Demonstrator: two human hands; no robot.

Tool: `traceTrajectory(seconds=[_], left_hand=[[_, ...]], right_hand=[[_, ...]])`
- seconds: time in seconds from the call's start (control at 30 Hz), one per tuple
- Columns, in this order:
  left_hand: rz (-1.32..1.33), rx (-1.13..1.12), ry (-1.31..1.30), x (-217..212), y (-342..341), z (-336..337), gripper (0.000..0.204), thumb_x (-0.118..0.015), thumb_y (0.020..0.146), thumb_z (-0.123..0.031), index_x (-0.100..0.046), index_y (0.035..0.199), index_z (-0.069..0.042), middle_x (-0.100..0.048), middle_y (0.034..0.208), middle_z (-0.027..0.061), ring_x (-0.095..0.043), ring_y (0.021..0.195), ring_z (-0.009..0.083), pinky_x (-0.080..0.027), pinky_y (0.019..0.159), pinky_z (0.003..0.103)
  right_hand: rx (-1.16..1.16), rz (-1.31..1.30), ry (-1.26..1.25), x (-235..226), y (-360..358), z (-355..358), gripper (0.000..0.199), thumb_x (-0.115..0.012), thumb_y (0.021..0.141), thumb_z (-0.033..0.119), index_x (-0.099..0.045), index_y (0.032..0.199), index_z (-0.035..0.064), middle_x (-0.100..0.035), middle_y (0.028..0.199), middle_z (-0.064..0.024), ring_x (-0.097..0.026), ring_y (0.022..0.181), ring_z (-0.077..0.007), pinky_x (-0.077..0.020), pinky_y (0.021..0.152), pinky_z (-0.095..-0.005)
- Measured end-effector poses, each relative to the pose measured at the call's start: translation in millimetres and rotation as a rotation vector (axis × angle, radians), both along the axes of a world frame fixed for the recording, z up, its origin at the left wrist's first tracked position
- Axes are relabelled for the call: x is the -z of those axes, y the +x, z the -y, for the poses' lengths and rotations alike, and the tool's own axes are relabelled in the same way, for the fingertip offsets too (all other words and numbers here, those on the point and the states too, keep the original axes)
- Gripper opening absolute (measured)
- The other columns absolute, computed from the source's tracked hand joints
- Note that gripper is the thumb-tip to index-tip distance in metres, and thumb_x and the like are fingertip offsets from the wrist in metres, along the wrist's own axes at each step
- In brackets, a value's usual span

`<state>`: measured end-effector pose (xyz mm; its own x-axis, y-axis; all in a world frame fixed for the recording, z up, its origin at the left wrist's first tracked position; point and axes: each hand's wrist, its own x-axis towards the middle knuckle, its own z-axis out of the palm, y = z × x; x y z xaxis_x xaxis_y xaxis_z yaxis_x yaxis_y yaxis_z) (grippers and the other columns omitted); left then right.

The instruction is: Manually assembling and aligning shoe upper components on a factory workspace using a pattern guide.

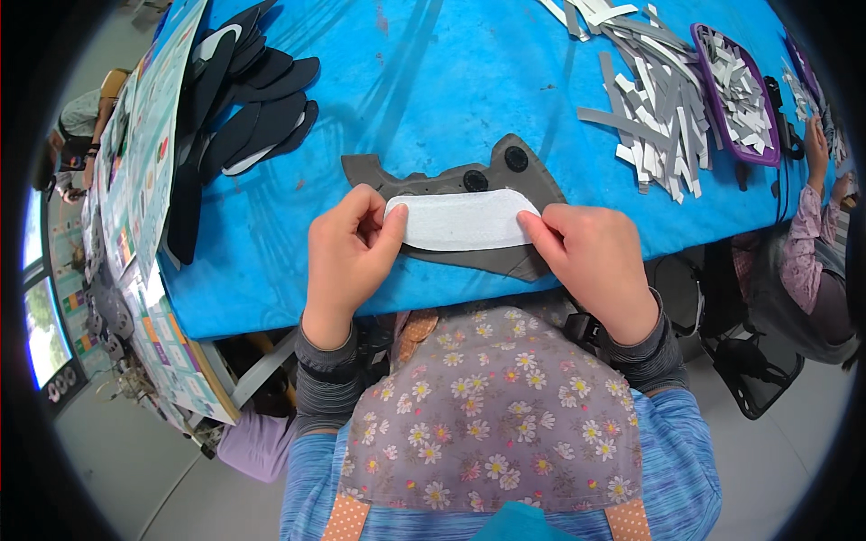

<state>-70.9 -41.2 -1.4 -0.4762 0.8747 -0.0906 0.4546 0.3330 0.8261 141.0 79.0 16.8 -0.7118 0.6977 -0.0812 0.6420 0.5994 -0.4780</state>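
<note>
Floral apron [492,424] nearest — left hand [347,257] and right hand [591,257] pinching white pad [460,221] ends over grey shoe piece [505,171] on blue surface [433,81] — alignment step, pressing flat likely next.

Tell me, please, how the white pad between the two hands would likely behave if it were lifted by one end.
The white pad looks thin and fuzzy, so it would probably droop rather than stay straight. It seems very light: the left hand and right hand pinch it with fingertips only. Its felt-like face should grip, not slip, on the grey shoe piece beneath.
</note>
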Motion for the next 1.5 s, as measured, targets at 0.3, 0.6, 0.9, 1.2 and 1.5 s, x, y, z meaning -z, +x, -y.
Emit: traceTrajectory(seconds=[0.3,0.6,0.9,1.2,1.5], left_hand=[[-0.086,0.02,-0.047,-4.8,3.9,-3.2,0.024,-0.064,0.082,-0.014,-0.046,0.07,-0.003,-0.042,0.055,0.0034,-0.038,0.048,0.0097,-0.032,0.044,0.024],[-0.239,-0.033,-0.157,-13.2,10.0,-7.4,0.024,-0.066,0.08,-0.014,-0.048,0.071,-0.002,-0.046,0.059,0.0031,-0.041,0.052,0.0119,-0.032,0.047,0.026],[-0.689,0.226,0.153,7.4,22.7,17.3,0.036,-0.067,0.075,-0.009,-0.06,0.111,-0.003,-0.06,0.114,0.013,-0.058,0.104,0.0282,-0.045,0.086,0.037],[-0.636,0.423,-0.085,-5.3,40.9,16.6,0.07,-0.062,0.079,-0.035,-0.038,0.135,0.0,-0.038,0.139,0.0175,-0.035,0.13,0.033,-0.03,0.102,0.048],[-0.566,0.552,-0.045,-7.6,49.5,-0.7,0.069,-0.063,0.077,-0.031,-0.039,0.135,-0.003,-0.039,0.14,0.0165,-0.035,0.13,0.0324,-0.031,0.102,0.047]], right_hand=[[-0.01,-0.021,-0.024,1.9,0.7,-0.9,0.033,-0.057,0.086,0.029,-0.057,0.06,0.0076,-0.054,0.054,-0.0108,-0.055,0.051,-0.0286,-0.0407,0.045,-0.039],[-0.02,-0.009,0.018,1.6,0.9,-1.3,0.033,-0.057,0.086,0.028,-0.057,0.06,0.0081,-0.055,0.055,-0.0103,-0.055,0.051,-0.0284,-0.0407,0.046,-0.0387],[-0.007,-0.012,-0.019,1.3,1.3,-4.2,0.034,-0.058,0.084,0.03,-0.057,0.058,0.008,-0.054,0.053,-0.011,-0.055,0.05,-0.0294,-0.0401,0.045,-0.0394],[-0.054,-0.177,-0.441,2.1,11.4,-27.9,0.039,-0.054,0.089,0.031,-0.057,0.062,0.0033,-0.05,0.053,-0.0145,-0.049,0.048,-0.0312,-0.0349,0.045,-0.037],[0.158,-0.358,-0.801,-0.4,11.0,-31.9,0.052,-0.041,0.096,0.035,-0.052,0.061,-0.0013,-0.046,0.049,-0.009,-0.044,0.045,-0.0202,-0.0348,0.047,-0.0338]])
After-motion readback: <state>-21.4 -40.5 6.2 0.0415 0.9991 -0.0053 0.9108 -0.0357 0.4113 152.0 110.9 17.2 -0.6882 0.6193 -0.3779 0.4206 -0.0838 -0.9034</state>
